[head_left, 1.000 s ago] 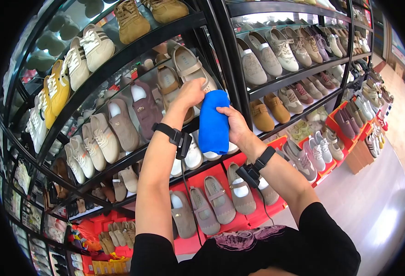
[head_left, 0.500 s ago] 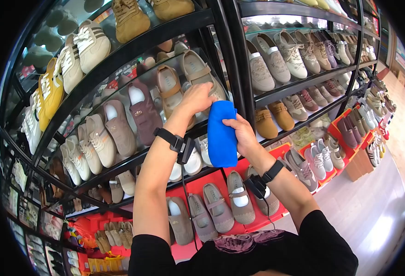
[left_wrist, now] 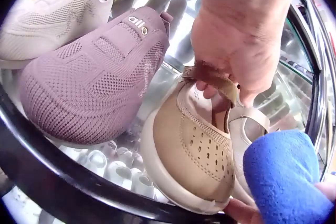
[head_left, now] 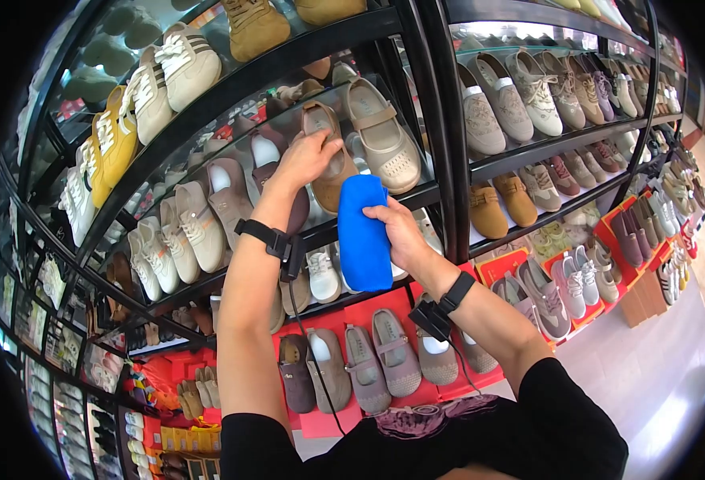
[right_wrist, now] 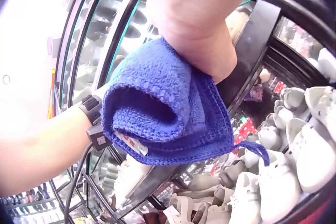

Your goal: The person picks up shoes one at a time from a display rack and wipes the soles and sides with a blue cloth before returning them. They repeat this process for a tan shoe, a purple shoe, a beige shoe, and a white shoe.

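My left hand (head_left: 306, 158) grips a tan strapped shoe (left_wrist: 194, 150) on the middle glass shelf, its fingers at the strap and inside the opening. The toe points down toward the shelf's front rail. A rolled blue towel (head_left: 363, 240) hangs from my right hand (head_left: 407, 238), the thumb laid over it. Seen from the right wrist, the towel has a folded layer, a white label and a small loop. Fingers of the right hand (left_wrist: 242, 211) are right at the tan shoe's toe. Next to it stands a beige strapped shoe (head_left: 394, 164); a mauve knit shoe (left_wrist: 94, 82) is on the other side.
A black shelf post (head_left: 440, 120) rises right of the hands, and the black front rail (head_left: 320, 234) runs below them. Sneakers (head_left: 188, 68) fill the upper shelf. Several grey and mauve shoes (head_left: 396, 356) stand on red boxes below. A cable (head_left: 312, 360) trails from the left wrist.
The left hand has moved from the beige strapped shoe's side over to the tan shoe and grips it. The right hand still holds the towel, now slightly further left.
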The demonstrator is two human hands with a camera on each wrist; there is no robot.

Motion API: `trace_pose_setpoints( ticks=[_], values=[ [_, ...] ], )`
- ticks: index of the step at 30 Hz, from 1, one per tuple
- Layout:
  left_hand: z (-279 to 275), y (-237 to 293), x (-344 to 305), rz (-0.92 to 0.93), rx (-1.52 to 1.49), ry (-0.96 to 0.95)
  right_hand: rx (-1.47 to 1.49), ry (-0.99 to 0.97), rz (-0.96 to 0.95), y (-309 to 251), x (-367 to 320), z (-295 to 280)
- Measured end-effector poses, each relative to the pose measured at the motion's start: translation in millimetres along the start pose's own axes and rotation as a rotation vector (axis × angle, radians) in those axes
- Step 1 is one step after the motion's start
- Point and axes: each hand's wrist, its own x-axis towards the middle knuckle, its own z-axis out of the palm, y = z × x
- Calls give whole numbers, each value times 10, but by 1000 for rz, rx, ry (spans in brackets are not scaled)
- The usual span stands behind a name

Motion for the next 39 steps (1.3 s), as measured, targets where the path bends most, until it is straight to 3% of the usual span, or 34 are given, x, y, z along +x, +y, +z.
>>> trace_pose_setpoints(
  ticks=[2, 4, 6, 12, 14, 15, 18, 20, 23, 26, 29, 32, 34, 36, 39],
  values=[
    [-76, 105, 3, 7, 314, -222, -20, 22, -8, -17, 39, 27],
    [-70, 100, -17, 29, 324, -169, -18, 31, -7, -37, 60, 42],
    [-150, 176, -34, -122, 49, -216, -9, 42, -12, -69, 61, 34],
    [-488, 406, -429, -150, -309, -185, 150, -93, 56, -142, -253, -76],
    [-612, 520, -666, -121, -387, -186, 321, -112, 185, -161, -431, -175],
    [-683, 634, -799, -122, -500, -182, 509, -202, 396, -92, -423, -419],
    [-747, 915, -1243, -176, -765, -221, 637, -99, 493, 46, -690, -332],
    [-641, 1022, -1571, -238, -921, -321, 695, -119, 584, 318, -831, -430],
    [-545, 1245, -2017, -306, -922, -526, 772, -196, 638, 535, -1199, -378],
    [-514, 1271, -2397, -318, -891, -730, 636, -58, 734, 710, -1397, -464],
    [-522, 1276, -2626, -255, -955, -802, 563, 54, 708, 810, -1517, -394],
    [-339, 1205, -2905, -442, -1049, -864, 416, 82, 629, 951, -1614, -327],
    [-286, 1196, -3031, -660, -1144, -782, 214, 148, 555, 1007, -1683, -230],
    [-274, 1134, -3193, -670, -1097, -832, 137, 160, 487, 1123, -1699, -185],
    [-284, 1078, -3445, -652, -1072, -838, -200, 107, 219, 1182, -1653, -70]
  ],
)
